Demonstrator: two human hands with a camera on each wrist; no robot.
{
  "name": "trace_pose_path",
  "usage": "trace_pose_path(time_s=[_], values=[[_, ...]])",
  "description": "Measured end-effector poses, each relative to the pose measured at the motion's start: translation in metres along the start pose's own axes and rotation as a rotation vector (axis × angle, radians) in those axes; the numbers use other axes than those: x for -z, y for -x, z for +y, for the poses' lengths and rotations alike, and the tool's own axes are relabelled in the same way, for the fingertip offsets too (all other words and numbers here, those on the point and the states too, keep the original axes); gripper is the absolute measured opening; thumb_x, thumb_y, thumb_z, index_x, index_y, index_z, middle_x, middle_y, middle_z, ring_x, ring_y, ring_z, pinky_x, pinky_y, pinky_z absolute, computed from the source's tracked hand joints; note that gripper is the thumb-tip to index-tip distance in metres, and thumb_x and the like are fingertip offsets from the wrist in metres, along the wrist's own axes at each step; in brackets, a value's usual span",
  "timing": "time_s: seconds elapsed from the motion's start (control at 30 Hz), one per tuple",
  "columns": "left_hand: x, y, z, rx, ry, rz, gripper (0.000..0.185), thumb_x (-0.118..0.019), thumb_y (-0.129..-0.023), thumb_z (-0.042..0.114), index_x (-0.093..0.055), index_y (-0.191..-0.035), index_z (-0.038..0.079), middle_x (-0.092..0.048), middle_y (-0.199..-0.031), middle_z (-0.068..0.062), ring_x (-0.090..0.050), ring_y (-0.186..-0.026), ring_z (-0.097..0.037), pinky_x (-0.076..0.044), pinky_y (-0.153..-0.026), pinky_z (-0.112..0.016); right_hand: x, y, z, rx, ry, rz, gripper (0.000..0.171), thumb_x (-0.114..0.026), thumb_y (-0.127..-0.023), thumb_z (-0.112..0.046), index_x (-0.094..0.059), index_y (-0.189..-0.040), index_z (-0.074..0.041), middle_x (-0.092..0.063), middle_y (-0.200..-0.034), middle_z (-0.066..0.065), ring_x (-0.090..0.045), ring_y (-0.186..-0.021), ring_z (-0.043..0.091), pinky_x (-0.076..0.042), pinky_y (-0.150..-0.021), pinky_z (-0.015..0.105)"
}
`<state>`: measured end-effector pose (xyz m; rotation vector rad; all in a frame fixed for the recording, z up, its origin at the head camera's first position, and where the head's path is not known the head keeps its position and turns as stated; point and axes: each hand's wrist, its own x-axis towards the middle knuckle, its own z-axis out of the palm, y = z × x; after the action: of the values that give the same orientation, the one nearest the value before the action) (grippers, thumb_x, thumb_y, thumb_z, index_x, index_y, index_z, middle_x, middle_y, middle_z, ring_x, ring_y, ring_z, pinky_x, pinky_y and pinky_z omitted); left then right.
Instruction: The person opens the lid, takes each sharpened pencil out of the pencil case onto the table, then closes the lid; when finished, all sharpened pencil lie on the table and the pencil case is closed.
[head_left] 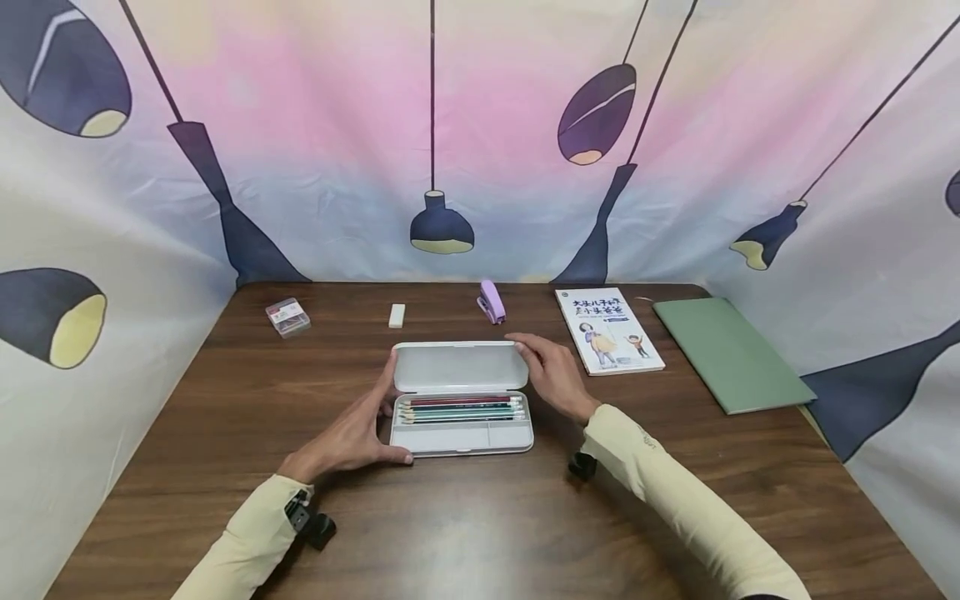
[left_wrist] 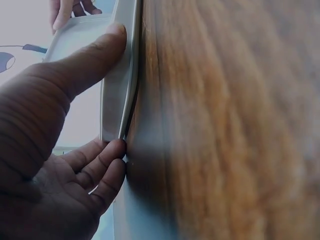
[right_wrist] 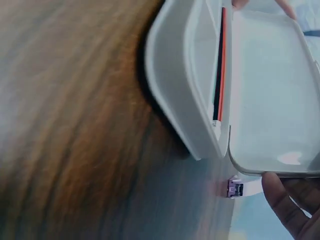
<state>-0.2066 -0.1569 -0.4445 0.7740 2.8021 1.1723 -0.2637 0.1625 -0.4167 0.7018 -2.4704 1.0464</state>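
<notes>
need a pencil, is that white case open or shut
Open: the pencil case has its lid raised, and pencils show inside.

Backdrop: cloth sheet (head_left: 480,125) printed with dark hanging lamps on pink and pale blue, running from 9 through 12 to 3 o'clock.
Furniture: dark wooden table (head_left: 480,517), grain running across.
Light: even, soft.

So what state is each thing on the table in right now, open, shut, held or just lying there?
Pencil case: open, lid raised, pencils inside.
Left hand: holds the case's left end.
Right hand: fingers on the lid's right edge.
Book: shut, lying flat.
Green folder: shut, flat.
Stapler: untouched.
Eraser: lying loose.
Small clear box: looks shut.
</notes>
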Motion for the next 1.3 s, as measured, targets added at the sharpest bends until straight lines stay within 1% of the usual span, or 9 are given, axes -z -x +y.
trace_pose_path(time_s=[0.2, 0.4, 0.5, 0.63, 0.7, 0.8, 0.9, 1.0, 1.3], values=[[-0.005, 0.006, 0.0, 0.023, -0.01, -0.047, 0.134, -0.084, -0.05, 0.05, 0.005, -0.147, 0.022, -0.049, -0.111, -0.003, -0.045, -0.089, -0.016, -0.039, -0.076, -0.033, -0.01, 0.0, 0.004, -0.106, -0.018, -0.015, 0.029, -0.045, -0.096, -0.021, -0.061, -0.12, -0.014, -0.061, -0.116, 0.004, -0.057, -0.101, 0.017, -0.045, -0.083, 0.038], [-0.009, 0.009, 0.0, 0.032, 0.001, -0.075, 0.136, -0.085, -0.05, 0.047, 0.006, -0.147, 0.017, -0.049, -0.11, -0.004, -0.045, -0.088, -0.016, -0.04, -0.075, -0.031, -0.013, 0.005, 0.007, -0.128, 0.022, -0.05, 0.033, -0.042, -0.097, -0.021, -0.055, -0.127, -0.013, -0.056, -0.123, 0.008, -0.053, -0.11, 0.022, -0.042, -0.089, 0.04], [-0.009, 0.009, 0.0, 0.021, 0.002, -0.071, 0.136, -0.086, -0.05, 0.045, 0.005, -0.147, 0.015, -0.05, -0.11, -0.006, -0.046, -0.087, -0.017, -0.04, -0.075, -0.032, -0.012, 0.01, 0.003, -0.048, 0.134, -0.028, 0.037, -0.045, -0.096, -0.022, -0.05, -0.131, -0.01, -0.053, -0.125, 0.011, -0.053, -0.108, 0.025, -0.042, -0.088, 0.041], [-0.005, 0.007, 0.001, 0.027, -0.001, -0.075, 0.136, -0.086, -0.05, 0.044, 0.006, -0.147, 0.016, -0.05, -0.112, -0.008, -0.046, -0.088, -0.018, -0.04, -0.076, -0.033, -0.009, 0.019, -0.011, 0.183, 0.339, -0.01, 0.039, -0.054, -0.091, -0.019, -0.051, -0.128, -0.005, -0.052, -0.12, 0.015, -0.052, -0.104, 0.028, -0.04, -0.087, 0.042], [-0.003, 0.005, 0.0, 0.032, -0.002, -0.075, 0.137, -0.086, -0.05, 0.045, 0.006, -0.147, 0.016, -0.05, -0.114, -0.008, -0.047, -0.089, -0.018, -0.04, -0.077, -0.034, -0.008, 0.025, -0.02, 0.306, 0.384, -0.064, 0.035, -0.058, -0.088, -0.015, -0.056, -0.121, -0.005, -0.056, -0.114, 0.013, -0.051, -0.102, 0.026, -0.039, -0.085, 0.04], [0.0, 0.002, 0.0, 0.024, -0.005, -0.071, 0.136, -0.086, -0.05, 0.045, 0.006, -0.147, 0.016, -0.05, -0.115, -0.01, -0.047, -0.089, -0.019, -0.04, -0.077, -0.035, -0.009, 0.034, -0.033, 0.417, 0.399, -0.242, 0.03, -0.06, -0.086, -0.014, -0.062, -0.115, -0.005, -0.06, -0.107, 0.007, -0.054, -0.098, 0.021, -0.04, -0.083, 0.035], [0.003, 0.0, 0.0, 0.02, -0.004, -0.071, 0.137, -0.087, -0.05, 0.044, 0.006, -0.146, 0.016, -0.05, -0.114, -0.009, -0.047, -0.088, -0.019, -0.04, -0.077, -0.035, -0.012, 0.042, -0.041, 0.421, 0.417, -0.411, 0.03, -0.057, -0.089, -0.017, -0.061, -0.116, -0.006, -0.06, -0.11, 0.006, -0.053, -0.101, 0.019, -0.04, -0.085, 0.034], [0.005, -0.002, 0.001, 0.02, -0.005, -0.073, 0.137, -0.087, -0.05, 0.041, 0.007, -0.146, 0.016, -0.051, -0.113, -0.008, -0.047, -0.089, -0.018, -0.04, -0.078, -0.034, -0.015, 0.044, -0.043, 0.407, 0.441, -0.484, 0.029, -0.055, -0.091, -0.02, -0.061, -0.115, -0.005, -0.058, -0.111, 0.007, -0.052, -0.104, 0.02, -0.039, -0.089, 0.036], [0.006, -0.004, 0.003, 0.016, -0.01, -0.07, 0.136, -0.087, -0.051, 0.041, 0.005, -0.147, 0.015, -0.051, -0.114, -0.008, -0.047, -0.087, -0.019, -0.04, -0.076, -0.034, -0.024, 0.044, -0.035, 0.393, 0.45, -0.414, 0.023, -0.062, -0.085, -0.01, -0.065, -0.109, -0.008, -0.057, -0.098, 0.006, -0.052, -0.09, 0.019, -0.043, -0.08, 0.034]])
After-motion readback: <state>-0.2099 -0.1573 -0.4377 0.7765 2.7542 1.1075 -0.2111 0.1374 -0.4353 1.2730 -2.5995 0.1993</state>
